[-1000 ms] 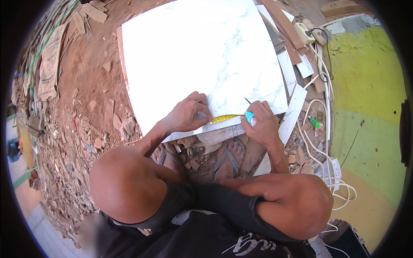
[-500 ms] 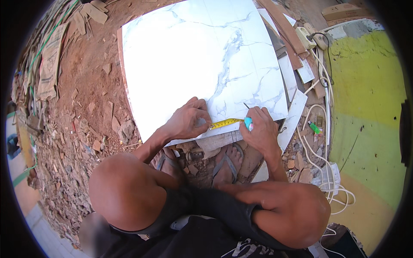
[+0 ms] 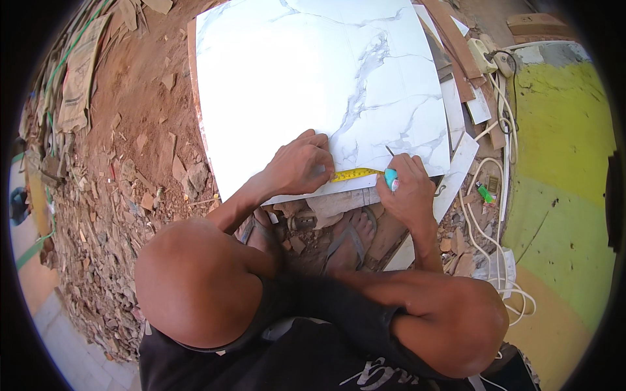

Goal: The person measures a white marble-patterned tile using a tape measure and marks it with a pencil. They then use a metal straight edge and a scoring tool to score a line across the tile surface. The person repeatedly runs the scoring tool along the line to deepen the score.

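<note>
A large white tile [image 3: 274, 98] with grey marble-like veins lies in front of me. Along its near edge runs the yellow blade of a tape measure [image 3: 355, 174]. My left hand [image 3: 303, 163] rests on the tile with curled fingers, pressing the blade's left end. At the blade's other end, my right hand [image 3: 409, 189] closes around the small turquoise case. A thin dark pointed stick [image 3: 390, 150] juts from the same hand above the case; its lower part is hidden by the fingers.
Tile offcuts and brown strips [image 3: 456, 58] lie right of the tile, beside a white power socket [image 3: 481, 55] and looping white cables [image 3: 479, 228]. A green lighter [image 3: 484, 193] sits near a yellow-green painted slab [image 3: 554, 143]. Rubble [image 3: 98, 260] covers the left ground.
The whole view has shifted, so the tile and both hands appear a little farther right. Both hands keep their places at the tape measure.
</note>
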